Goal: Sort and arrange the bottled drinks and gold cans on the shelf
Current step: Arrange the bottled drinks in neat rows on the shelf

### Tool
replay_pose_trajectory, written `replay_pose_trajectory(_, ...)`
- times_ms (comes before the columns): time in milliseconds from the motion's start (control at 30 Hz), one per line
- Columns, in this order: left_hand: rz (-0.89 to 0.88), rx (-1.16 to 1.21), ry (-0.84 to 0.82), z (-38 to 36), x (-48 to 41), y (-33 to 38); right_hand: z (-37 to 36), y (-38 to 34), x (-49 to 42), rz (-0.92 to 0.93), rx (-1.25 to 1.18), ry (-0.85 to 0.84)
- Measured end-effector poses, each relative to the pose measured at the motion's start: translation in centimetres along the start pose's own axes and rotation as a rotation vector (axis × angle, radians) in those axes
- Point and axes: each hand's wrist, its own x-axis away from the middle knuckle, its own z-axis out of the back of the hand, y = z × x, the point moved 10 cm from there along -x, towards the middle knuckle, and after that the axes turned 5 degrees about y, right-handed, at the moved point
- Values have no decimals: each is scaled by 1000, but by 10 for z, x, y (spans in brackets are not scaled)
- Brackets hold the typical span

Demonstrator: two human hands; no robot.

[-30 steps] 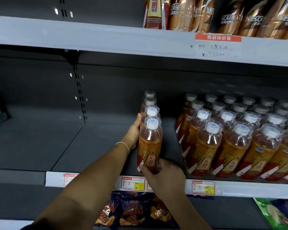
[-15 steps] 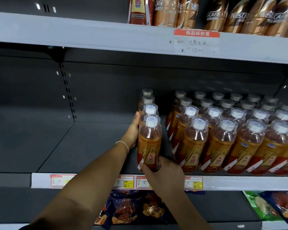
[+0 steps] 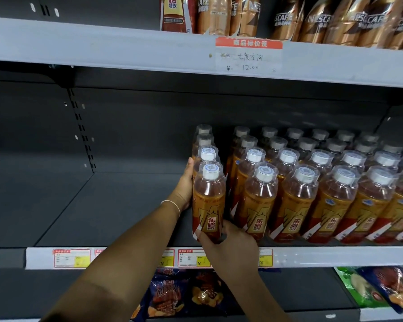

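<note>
As the loose row [image 3: 206, 156] slides right, head view: gap to the main block [image 3: 312, 194] narrower than a second ago.
Left hand [image 3: 184, 189]: palm on the row's left flank; fingers hidden, grip cannot be told.
Right hand [image 3: 228, 242]: curled round the front bottle's [image 3: 208, 205] base.
Row's place: middle shelf [image 3: 126, 205], just beside the block; merge likely nearly done.

Both bare forearms are stretched forward and upward. The left hand [image 3: 184, 189] is laid against the left side of the row [image 3: 206, 156], thumb raised, fingers hidden behind it. The bottle [image 3: 208, 201] is gripped at its base by the right hand [image 3: 230, 249].
</note>
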Motion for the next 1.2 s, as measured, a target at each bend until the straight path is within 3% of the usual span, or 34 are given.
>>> replay_pose_trajectory(367, 26, -6, -6, -12, -6, -13, 11, 12, 0, -3, -4, 91)
replay_pose_trajectory(1000, 42, -9, -13, -22, -11, -20, 13, 15, 1, -31, 48, 58)
replay_pose_trajectory(1100, -31, -144, 86, -13, -9, -13, 14, 15, 1, -42, 42, 49)
replay_pose_trajectory(1200, -152, -353, 290, 6, 1, 5, 14, 14, 2, -41, 58, 34)
